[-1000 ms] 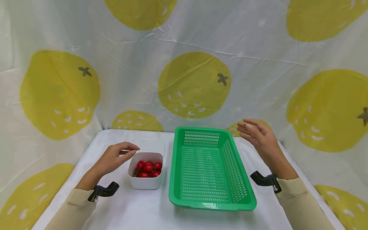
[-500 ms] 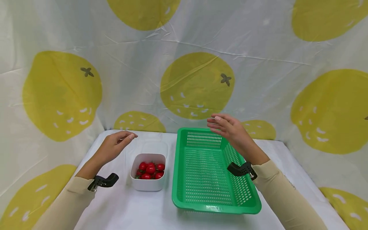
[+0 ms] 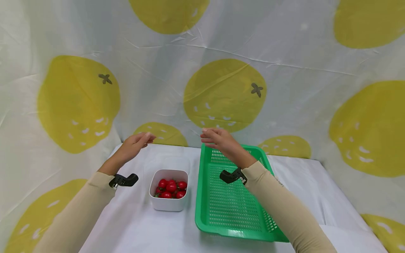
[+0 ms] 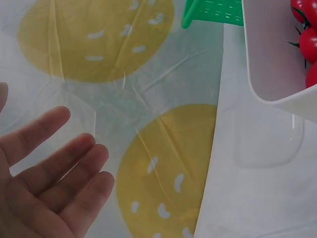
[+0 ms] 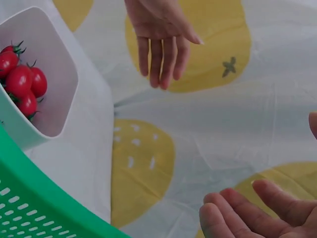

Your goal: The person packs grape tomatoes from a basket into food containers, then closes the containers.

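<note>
In the head view, a white square tub (image 3: 168,205) holds several red cherry tomatoes (image 3: 171,186) with green stems. Directly to its right lies a green perforated plastic basket (image 3: 242,234), with nothing seen in its visible part. My left hand (image 3: 134,146) hovers beyond the tub, to its left, fingers loosely extended and holding nothing. Above the far end of the basket is my right hand (image 3: 224,142), also bare, its fingers stretched toward the left hand. Both wrist views show spread, relaxed fingers touching no object. The right forearm covers part of the basket.
A faint clear flat sheet or lid (image 4: 270,148) lies on the white-covered table (image 3: 142,225) behind the tub. A curtain printed with yellow fruit (image 3: 224,95) rises at the back and sides. Black straps (image 3: 126,180) sit on both wrists.
My right hand has swept left from beyond the basket's right side to over its far end. My left hand has risen away from the tub. The tub and basket stay in place.
</note>
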{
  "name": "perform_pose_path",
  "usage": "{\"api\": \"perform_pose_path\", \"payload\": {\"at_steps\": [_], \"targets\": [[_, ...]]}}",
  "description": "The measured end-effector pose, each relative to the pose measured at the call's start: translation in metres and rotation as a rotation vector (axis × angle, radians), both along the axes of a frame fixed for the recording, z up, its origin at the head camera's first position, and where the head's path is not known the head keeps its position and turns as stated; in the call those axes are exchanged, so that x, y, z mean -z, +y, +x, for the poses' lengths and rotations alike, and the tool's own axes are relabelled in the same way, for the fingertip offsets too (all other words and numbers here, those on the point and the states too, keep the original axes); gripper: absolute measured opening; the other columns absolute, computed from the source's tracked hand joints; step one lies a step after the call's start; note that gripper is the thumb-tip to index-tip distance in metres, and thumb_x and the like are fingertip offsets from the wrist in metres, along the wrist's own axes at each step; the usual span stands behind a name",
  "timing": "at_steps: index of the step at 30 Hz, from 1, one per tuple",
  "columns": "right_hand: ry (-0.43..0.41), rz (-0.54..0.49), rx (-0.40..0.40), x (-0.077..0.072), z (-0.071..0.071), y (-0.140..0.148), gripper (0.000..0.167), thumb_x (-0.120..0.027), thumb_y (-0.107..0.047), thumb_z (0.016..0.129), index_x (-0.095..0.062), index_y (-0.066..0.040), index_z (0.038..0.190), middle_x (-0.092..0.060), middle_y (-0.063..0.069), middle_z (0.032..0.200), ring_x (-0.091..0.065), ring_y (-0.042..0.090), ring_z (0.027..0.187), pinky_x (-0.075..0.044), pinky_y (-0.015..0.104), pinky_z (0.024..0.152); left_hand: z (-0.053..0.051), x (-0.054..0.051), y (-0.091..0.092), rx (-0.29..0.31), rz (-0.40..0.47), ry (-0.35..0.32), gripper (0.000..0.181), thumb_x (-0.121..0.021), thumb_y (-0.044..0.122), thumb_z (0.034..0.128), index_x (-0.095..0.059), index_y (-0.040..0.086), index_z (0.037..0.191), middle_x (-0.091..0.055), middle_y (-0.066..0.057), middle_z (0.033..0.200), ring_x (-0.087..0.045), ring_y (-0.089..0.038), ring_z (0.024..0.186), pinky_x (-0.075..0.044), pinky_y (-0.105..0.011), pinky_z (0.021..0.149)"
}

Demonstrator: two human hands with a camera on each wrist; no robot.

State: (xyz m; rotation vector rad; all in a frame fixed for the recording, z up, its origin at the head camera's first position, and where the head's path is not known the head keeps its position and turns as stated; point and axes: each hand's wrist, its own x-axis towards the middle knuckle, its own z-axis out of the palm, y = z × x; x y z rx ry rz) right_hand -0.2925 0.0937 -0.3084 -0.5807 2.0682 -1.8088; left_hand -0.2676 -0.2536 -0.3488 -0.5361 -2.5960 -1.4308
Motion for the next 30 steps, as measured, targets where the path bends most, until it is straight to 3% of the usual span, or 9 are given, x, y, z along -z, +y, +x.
{"api": "perform_pose_path", "payload": {"at_steps": [4,9,16,23,30], "targets": [[-0.041,0.041,-0.005,0.008,-0.01,-0.016,0.06,-0.058,-0.045,0.095,-0.045,-0.004,0.138,-0.051,0.014,0.135,-0.05,0.028,0.126,-0.039,0.04,0.106,-0.015,0.004,0.005,0.064,0.105,-0.117,0.056,-0.033,0.035,0.1063,-0.046,-0.014,0.132,-0.049,-0.031,0.133,-0.046,-0.043,0.126,-0.033,-0.051,0.107],[-0.111,0.099,0.013,0.019,-0.02,-0.035,0.068,-0.056,-0.046,0.095,-0.037,-0.003,0.145,-0.048,0.02,0.138,-0.05,0.032,0.126,-0.039,0.043,0.106,-0.027,0.01,0.008,0.086,0.164,-0.235,0.064,-0.029,0.043,0.1054,-0.04,-0.012,0.137,-0.042,-0.033,0.139,-0.038,-0.046,0.132,-0.027,-0.053,0.11],[-0.237,0.132,0.07,0.041,-0.033,-0.059,0.074,-0.056,-0.049,0.094,-0.036,0.001,0.145,-0.043,0.026,0.141,-0.045,0.038,0.129,-0.038,0.045,0.107,-0.034,0.02,0.01,0.056,0.171,-0.377,0.07,-0.022,0.049,0.1044,-0.03,-0.008,0.144,-0.035,-0.035,0.143,-0.035,-0.046,0.134,-0.023,-0.053,0.112],[-0.324,0.195,0.111,0.057,-0.038,-0.072,0.078,-0.052,-0.057,0.093,-0.038,0.0,0.144,-0.031,0.028,0.147,-0.035,0.04,0.135,-0.036,0.044,0.108,-0.043,0.038,0.016,0.029,0.211,-0.526,0.074,-0.019,0.055,0.1023,-0.02,-0.003,0.15,-0.034,-0.037,0.143,-0.035,-0.046,0.134,-0.026,-0.052,0.112],[-0.443,0.19,0.103,0.07,-0.036,-0.081,0.086,-0.046,-0.062,0.093,-0.028,0.002,0.149,-0.01,0.031,0.154,-0.016,0.044,0.142,-0.033,0.047,0.106,-0.038,0.048,0.021,0.049,0.193,-0.623,0.077,-0.022,0.06,0.0998,-0.019,0.002,0.15,-0.03,-0.036,0.146,-0.034,-0.045,0.135,-0.028,-0.051,0.111]]}}
